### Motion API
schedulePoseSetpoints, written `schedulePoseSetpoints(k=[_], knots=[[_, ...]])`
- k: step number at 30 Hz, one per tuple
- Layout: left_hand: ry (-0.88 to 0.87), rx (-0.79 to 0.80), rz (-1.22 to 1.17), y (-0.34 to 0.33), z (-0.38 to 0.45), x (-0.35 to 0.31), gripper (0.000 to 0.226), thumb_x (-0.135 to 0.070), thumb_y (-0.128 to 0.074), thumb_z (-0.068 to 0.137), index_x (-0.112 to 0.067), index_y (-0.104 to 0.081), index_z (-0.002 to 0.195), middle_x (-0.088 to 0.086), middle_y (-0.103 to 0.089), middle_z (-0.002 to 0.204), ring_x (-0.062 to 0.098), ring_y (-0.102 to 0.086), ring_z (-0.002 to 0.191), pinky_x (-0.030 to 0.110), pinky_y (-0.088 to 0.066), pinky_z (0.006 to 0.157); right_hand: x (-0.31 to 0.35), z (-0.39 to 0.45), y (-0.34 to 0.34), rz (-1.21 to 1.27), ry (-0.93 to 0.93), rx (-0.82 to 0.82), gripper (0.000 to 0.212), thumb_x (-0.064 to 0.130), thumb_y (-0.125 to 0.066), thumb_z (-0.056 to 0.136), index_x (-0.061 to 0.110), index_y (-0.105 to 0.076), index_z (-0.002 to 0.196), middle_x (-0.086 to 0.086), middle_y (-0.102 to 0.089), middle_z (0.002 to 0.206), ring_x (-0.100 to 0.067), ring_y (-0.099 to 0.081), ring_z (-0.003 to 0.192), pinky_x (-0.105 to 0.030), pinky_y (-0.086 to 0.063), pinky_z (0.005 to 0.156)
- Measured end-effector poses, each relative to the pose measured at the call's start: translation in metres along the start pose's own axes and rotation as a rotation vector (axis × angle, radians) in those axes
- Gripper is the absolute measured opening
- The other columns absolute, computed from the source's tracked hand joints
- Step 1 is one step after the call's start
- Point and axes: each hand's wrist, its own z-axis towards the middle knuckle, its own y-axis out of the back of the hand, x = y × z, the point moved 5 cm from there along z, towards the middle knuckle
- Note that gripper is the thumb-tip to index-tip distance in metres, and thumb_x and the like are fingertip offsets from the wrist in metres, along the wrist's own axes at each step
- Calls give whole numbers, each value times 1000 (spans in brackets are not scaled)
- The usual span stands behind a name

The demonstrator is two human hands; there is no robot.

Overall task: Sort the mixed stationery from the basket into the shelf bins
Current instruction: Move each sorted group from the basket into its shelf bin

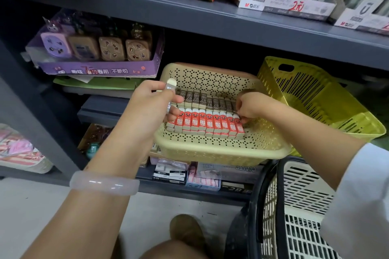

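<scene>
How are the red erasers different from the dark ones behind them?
The red erasers have bright sleeves with little faces; the dark erasers have brownish sleeves marked 2B. The red row sits nearer the front of the beige tray, the dark row further back. Both rows are packed side by side in that tray.

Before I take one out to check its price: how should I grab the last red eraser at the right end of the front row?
Probably from above, by its white top end. The red eraser stands upright, packed against its neighbour on the left, so pinch front and back faces. The right hand already reaches in there.
</scene>
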Motion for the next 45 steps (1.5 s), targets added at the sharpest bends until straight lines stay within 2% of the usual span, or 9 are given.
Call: schedulePoseSetpoints(k=[6, 8, 12, 16, 20, 24, 28, 38, 45], knots=[[33, 33, -71, -2, -2, 1, 20, -5, -52, 91, -11, -47, 110, 5, -68, 88, 11, -65, 63, 20, -55, 58, 4, -7, 7, -21, 43, -128, 27, 16, -43, 95, 1, -57, 114, -12, -62, 109, -25, -58, 94, -29, -43, 75], [20, 70, -63, -5, -4, 1, 17, -2, -54, 89, -12, -47, 101, 8, -67, 96, 14, -69, 72, 20, -57, 63, 16, -13, 15, 261, 164, -193, 30, 26, -45, 96, 4, -59, 110, -7, -64, 96, -20, -59, 83, -28, -50, 76], [-4, 84, -61, -9, -4, 2, 16, -2, -57, 89, -14, -45, 87, 10, -67, 93, 14, -70, 75, 19, -57, 65, 60, -41, 23, 1156, 493, 102, 21, 28, -55, 91, 16, -65, 104, 2, -68, 93, -5, -64, 82, -16, -52, 71], [-4, 76, -64, -10, -3, 5, 15, -3, -57, 89, -13, -45, 89, 12, -67, 91, 15, -70, 81, 22, -57, 71, 83, -45, 27, 1306, 590, 160, 8, 14, -56, 90, 14, -64, 91, 5, -68, 80, -3, -64, 74, -16, -51, 70], [-33, 46, 49, -7, 0, 5, 13, -17, -60, 88, -25, -50, 91, 2, -63, 104, 17, -61, 101, 33, -48, 92, 65, -24, 27, 1492, 383, 93, 7, 10, -55, 91, 12, -61, 87, -2, -66, 81, -7, -62, 70, -16, -53, 63], [-94, 43, 139, -4, 1, 0, 10, -22, -55, 91, -32, -56, 91, -11, -61, 101, 9, -58, 102, 31, -45, 94, 24, 10, 22, 1267, 10, -183, 15, 10, -56, 91, 4, -61, 103, -2, -61, 73, -8, -59, 62, -19, -54, 64], [-100, 51, 156, -5, 1, 0, 15, -21, -54, 91, -35, -58, 91, -13, -62, 102, 8, -58, 103, 36, -44, 99, 17, 35, 5, 1118, -186, -155, 27, 14, -59, 89, 0, -55, 112, -8, -63, 87, -10, -57, 58, -24, -55, 67], [-145, 40, 162, -9, -8, -7, 20, -20, -51, 93, -38, -57, 88, -13, -62, 106, 9, -58, 105, 39, -45, 98, 26, 26, 6, 1123, -146, -102, 19, 6, -45, 96, -2, -56, 109, -9, -56, 72, -14, -54, 56, -29, -55, 75], [-234, 135, 118, -40, -56, -15, 25, -11, -48, 94, -31, -62, 92, -11, -67, 100, 2, -65, 95, 33, -49, 94, 1, -53, 27, 1134, 240, -82, 18, 9, -45, 95, 6, -61, 103, -4, -64, 81, -12, -60, 70, -21, -54, 68]])
